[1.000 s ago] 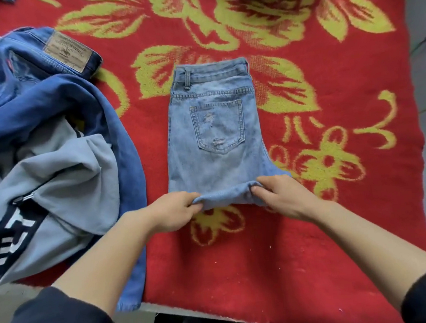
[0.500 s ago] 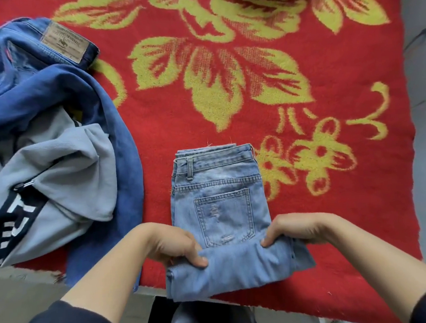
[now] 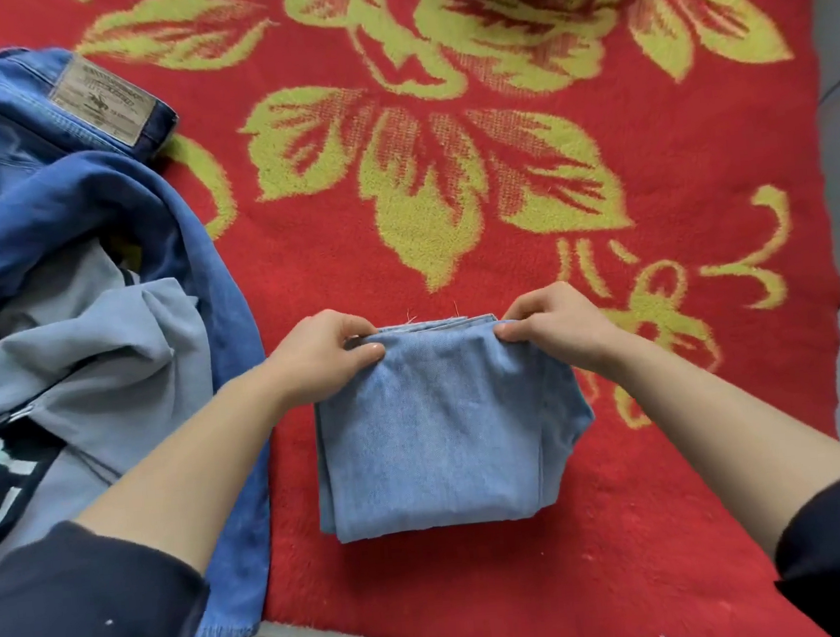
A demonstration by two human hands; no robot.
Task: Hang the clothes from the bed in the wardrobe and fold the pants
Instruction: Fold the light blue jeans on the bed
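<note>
Between the left hand [image 3: 320, 356] and right hand [image 3: 554, 328], the pants [image 3: 447, 431] are pinched at both far corners; folding is judged nearly done, release next.

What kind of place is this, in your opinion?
Probably a bedroom: a red flowered blanket spread flat like bedding, a pile of clothes on it, and folded light jeans.

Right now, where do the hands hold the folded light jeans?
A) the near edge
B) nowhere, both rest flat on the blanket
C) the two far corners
C: the left hand and the right hand each pinch one far corner of the jeans.
</note>
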